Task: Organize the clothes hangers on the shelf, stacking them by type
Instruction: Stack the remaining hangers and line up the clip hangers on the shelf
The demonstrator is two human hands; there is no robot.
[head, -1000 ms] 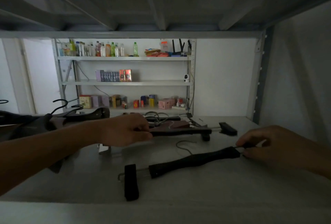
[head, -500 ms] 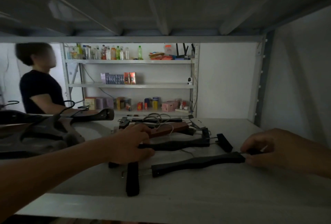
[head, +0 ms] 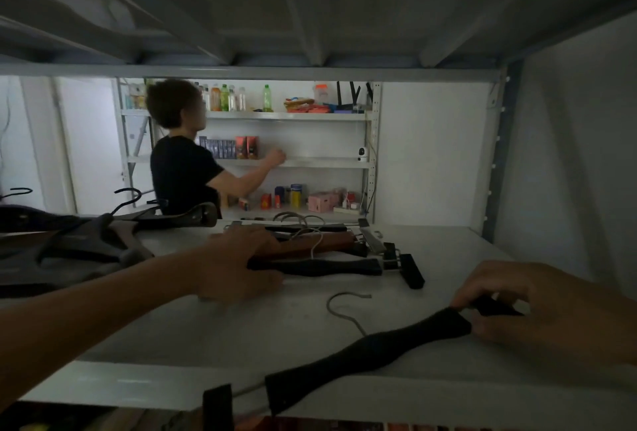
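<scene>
On the grey shelf point(head: 431, 258) a black clip hanger point(head: 365, 355) lies slanted near the front edge, its left clip hanging over the edge. My right hand point(head: 537, 306) pinches its right end. My left hand point(head: 238, 261) grips the left end of a second black clip hanger point(head: 327, 267) in the shelf's middle. Right behind that lie a brown wooden clip hanger point(head: 320, 246) and more dark ones with wire hooks. At the left sits a heap of dark coat hangers point(head: 86, 241) with black hooks.
The shelf above hangs low overhead. A grey wall point(head: 568, 155) closes the right side. Behind the open back, a person point(head: 186, 162) in a black shirt reaches into a white rack point(head: 293, 162) of bottles and boxes.
My right hand has dragged the near black hanger toward the front edge, so its left clip now overhangs. My left hand and its hanger have stayed near the pile. The person behind has moved right.
</scene>
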